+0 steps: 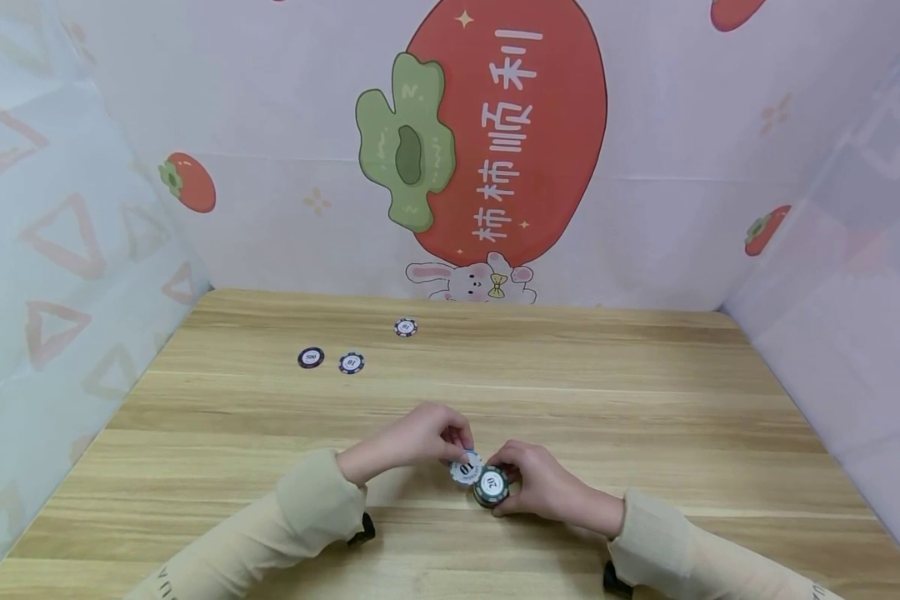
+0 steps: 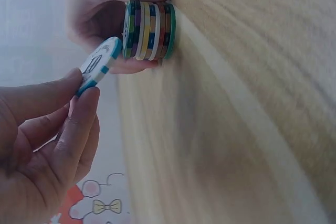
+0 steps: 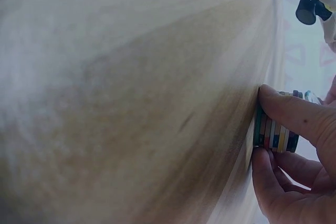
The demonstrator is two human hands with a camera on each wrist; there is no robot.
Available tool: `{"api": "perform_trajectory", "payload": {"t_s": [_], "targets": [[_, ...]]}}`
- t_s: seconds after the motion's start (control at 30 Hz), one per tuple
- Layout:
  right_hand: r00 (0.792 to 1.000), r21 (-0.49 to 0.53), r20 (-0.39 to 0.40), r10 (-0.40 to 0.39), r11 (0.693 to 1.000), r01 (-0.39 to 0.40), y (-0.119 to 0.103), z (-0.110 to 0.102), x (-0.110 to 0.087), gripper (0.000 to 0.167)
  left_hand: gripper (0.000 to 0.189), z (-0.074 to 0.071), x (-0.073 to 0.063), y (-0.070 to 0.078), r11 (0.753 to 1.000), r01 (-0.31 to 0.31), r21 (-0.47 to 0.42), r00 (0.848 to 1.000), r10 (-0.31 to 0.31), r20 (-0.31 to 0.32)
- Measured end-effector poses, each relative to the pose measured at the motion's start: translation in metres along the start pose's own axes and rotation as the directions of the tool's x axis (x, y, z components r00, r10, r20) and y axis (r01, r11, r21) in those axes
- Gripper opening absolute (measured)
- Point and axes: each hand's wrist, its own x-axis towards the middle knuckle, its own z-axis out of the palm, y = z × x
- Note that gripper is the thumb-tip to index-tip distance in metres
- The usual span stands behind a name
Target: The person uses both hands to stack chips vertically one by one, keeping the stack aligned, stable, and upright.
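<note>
Between its thumb and fingers my left hand pinches a white poker chip marked 10, with blue edge patches. In the left wrist view that chip is tilted, its edge close to the top of a stack; whether they touch I cannot tell. My right hand grips the stack of poker chips from the side, thumb and fingers around it. A green chip marked 20 tops the stack. Several colours, among them green, yellow, white and red, show along the stack's side, which stands upright on the table.
Three loose chips lie flat on the wooden table toward the back left: a dark chip marked 500, a chip marked 10 and another 10 chip farther back. A printed cloth wall rises behind the table.
</note>
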Motion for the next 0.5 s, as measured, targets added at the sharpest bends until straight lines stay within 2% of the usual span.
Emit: {"api": "perform_trajectory", "payload": {"t_s": [0.17,0.3,0.5], "targets": [[1.0,-0.001,-0.006,-0.01,1.0,0.01,-0.001,0.0,0.0,0.044,0.005,0.004,0.003,-0.006,0.985,0.064,-0.158,0.998,-0.063,0.005],[1.0,0.007,-0.008,-0.012,1.0,0.012,-0.001,0.0,0.0,0.044,0.008,0.008,0.005,-0.01,0.957,0.116,-0.264,0.993,-0.113,0.026],[1.0,0.021,-0.011,-0.013,1.0,0.013,0.0,0.001,0.001,0.042,0.01,0.017,0.007,-0.013,0.92,0.182,-0.347,0.983,-0.177,0.046]]}}
